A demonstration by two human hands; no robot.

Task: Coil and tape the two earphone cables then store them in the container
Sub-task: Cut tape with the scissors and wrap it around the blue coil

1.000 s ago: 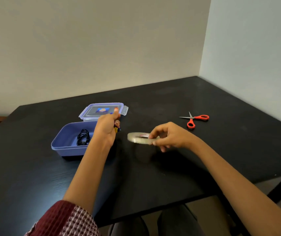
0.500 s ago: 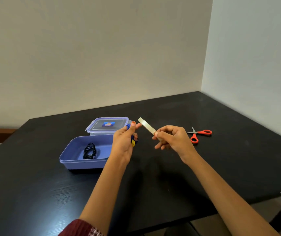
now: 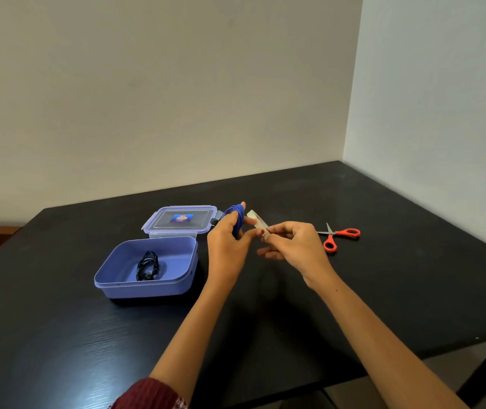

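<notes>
Head view, left to right.

- Blue container [image 3: 109, 283] on the black table [image 3: 383, 290], open. A coiled black earphone cable [image 3: 147, 266] lies on its floor, so one of the two looks stored. I cannot tell whether it is taped.
- Lid [image 3: 181, 219] lies flat just behind the container, near the left hand.
- Left hand [image 3: 225, 246] is raised above the table with the blue earphone cable [image 3: 237, 218] wound in a coil round its fingers. One fingertip [image 3: 243, 205] stands clear above the loops. The thumb reaches right and touches, or nearly touches, the tape.
- Tape roll [image 3: 257, 221] is clear, seen almost edge-on and tilted. The right hand [image 3: 295, 246] pinches it at its lower end between thumb and curled fingers.
- Red-handled scissors [image 3: 340, 236] lie on the table just right of the right hand, untouched.

Step in hand, as I judge it: finding and lifting the free end of the tape to bind the blue coil.

To do it well:
- Keep the left fingers spread enough that the loops stay snug and do not slip off.
- Pick the tape end with a nail and draw out only a short strip.
- Keep the strip taut so it does not fold onto itself.
- Wrap it across the loops, not along them.
- The scissors need a free hand, so press the strip onto the coil first.
</notes>
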